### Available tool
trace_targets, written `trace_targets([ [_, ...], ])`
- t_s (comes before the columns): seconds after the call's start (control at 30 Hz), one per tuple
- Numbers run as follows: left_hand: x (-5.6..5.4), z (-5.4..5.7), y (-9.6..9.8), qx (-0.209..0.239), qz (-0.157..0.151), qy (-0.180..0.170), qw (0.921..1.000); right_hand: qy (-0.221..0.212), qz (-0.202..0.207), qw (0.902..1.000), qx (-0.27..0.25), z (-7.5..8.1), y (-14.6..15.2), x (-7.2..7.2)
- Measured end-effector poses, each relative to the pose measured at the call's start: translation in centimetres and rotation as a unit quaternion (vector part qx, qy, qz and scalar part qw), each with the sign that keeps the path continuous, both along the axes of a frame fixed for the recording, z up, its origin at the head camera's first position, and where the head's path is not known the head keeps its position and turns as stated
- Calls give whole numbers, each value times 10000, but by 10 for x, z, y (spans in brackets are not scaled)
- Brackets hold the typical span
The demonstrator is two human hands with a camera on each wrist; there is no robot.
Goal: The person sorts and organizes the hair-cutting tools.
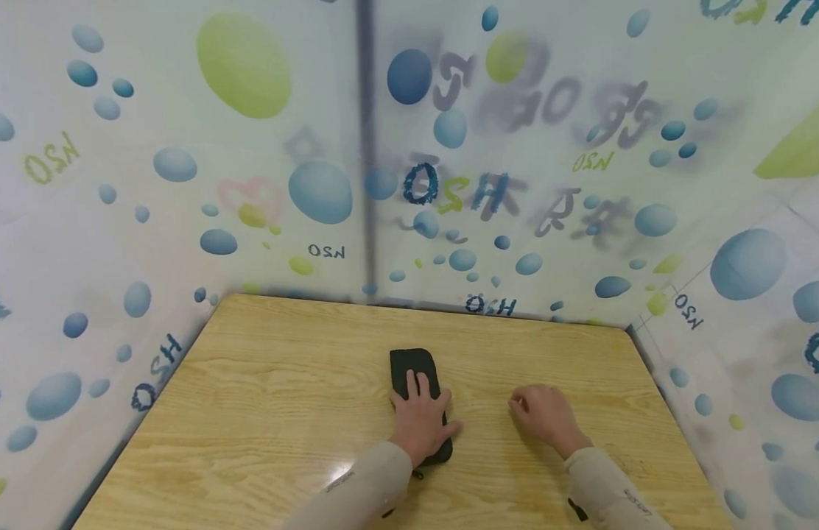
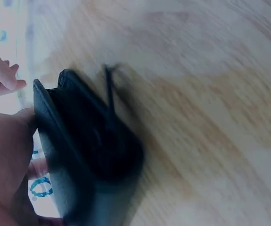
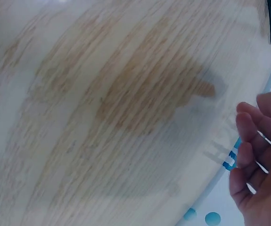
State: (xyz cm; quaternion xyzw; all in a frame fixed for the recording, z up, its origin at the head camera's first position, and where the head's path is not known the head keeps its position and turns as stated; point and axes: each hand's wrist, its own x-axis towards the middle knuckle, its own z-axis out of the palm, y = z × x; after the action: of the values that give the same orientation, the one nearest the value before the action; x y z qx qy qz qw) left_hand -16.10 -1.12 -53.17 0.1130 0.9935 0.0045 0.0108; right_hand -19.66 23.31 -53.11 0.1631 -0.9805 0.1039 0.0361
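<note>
A black zip case [image 1: 412,360] lies lengthwise on the wooden table. My left hand [image 1: 419,427] rests on top of it, fingers spread and pointing away, thumb out to the right. From the left wrist, the case [image 2: 74,155] shows a gap along its side, with a thin zip pull [image 2: 109,89] sticking up at the edge. The inside is dark and its contents are hidden. To the right of the case, apart from it, my right hand [image 1: 549,418] hovers low over the table. Its fingers [image 3: 246,160] are loosely curled with nothing in them.
The wooden table [image 1: 283,383] has its far edge against a wall sheet [image 1: 330,132] printed with blue and green drops and lettering. More of this sheet rises along the left and right sides.
</note>
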Motion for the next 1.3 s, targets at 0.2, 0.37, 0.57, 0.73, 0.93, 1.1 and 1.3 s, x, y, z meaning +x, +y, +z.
trace_targets([
  [0.2, -8, 0, -15, 25, -440, -53, 9990, 173, -9, 9998, 59, 1, 2, 0],
  [0.37, -16, 2, -28, 107, -921, -195, 9955, 166, -78, 9998, 0, 2, 2, 0],
  [0.57, -20, 5, -39, 30, -1368, -481, 9894, 121, -101, 9999, 50, 2, 0, 1],
  [0.73, -21, 8, -47, -79, -1760, -497, 9831, 35, -108, 9999, 114, 1, 0, 2],
  [0.93, -26, 4, -61, 3, -2107, -166, 9774, 120, -84, 9999, 45, -4, 2, 3],
  [1.1, -31, -3, -71, 390, -2285, 30, 9728, 228, -96, 9997, 48, -4, 4, 6],
  [1.3, -37, -8, -76, 722, -2400, 60, 9681, 203, -110, 9997, 77, -2, 5, 7],
])
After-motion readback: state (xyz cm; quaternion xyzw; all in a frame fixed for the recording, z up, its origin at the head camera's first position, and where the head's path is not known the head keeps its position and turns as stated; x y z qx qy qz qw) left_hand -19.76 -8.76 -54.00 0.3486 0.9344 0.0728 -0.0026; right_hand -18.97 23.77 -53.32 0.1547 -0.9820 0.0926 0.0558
